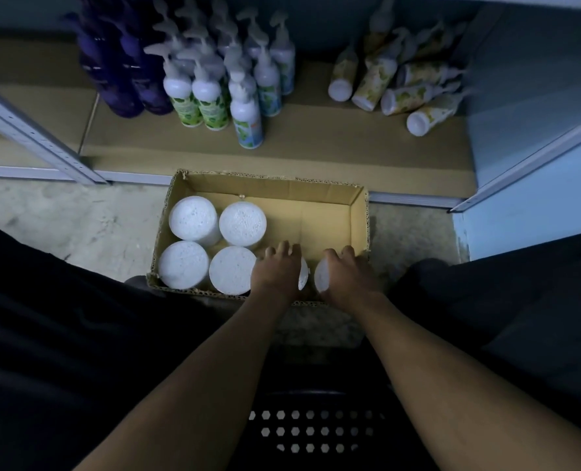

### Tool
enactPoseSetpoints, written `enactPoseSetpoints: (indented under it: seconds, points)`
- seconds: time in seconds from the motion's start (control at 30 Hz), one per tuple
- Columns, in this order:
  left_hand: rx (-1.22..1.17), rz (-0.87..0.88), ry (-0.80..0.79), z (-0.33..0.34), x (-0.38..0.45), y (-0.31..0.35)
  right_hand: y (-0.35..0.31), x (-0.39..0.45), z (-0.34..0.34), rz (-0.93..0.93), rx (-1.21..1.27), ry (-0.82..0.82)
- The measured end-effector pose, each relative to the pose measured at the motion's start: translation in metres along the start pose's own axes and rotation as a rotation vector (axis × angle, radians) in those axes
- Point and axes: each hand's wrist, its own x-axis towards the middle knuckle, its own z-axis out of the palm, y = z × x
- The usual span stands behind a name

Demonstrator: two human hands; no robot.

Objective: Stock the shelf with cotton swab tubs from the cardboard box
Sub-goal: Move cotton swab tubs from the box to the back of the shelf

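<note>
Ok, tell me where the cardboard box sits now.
Head view: the cardboard box sits on the floor at centre, against the shelf edge, below the pump bottles.

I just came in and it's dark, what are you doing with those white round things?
A person is reaching into a cardboard box on the floor by a low shelf. The left hand and the right hand each sit on top of a cotton swab tub at the near right of the box. Four more tubs stand upright on its left side. The shelf so far holds only pump bottles.
</note>
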Motion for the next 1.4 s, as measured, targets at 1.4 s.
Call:
enactPoseSetpoints:
  seconds: [1.4]
  points:
    - [0.249, 0.277, 0.529, -0.396, -0.153, 0.031, -0.059, -0.17, -0.397, -0.044, -0.13, 0.372]
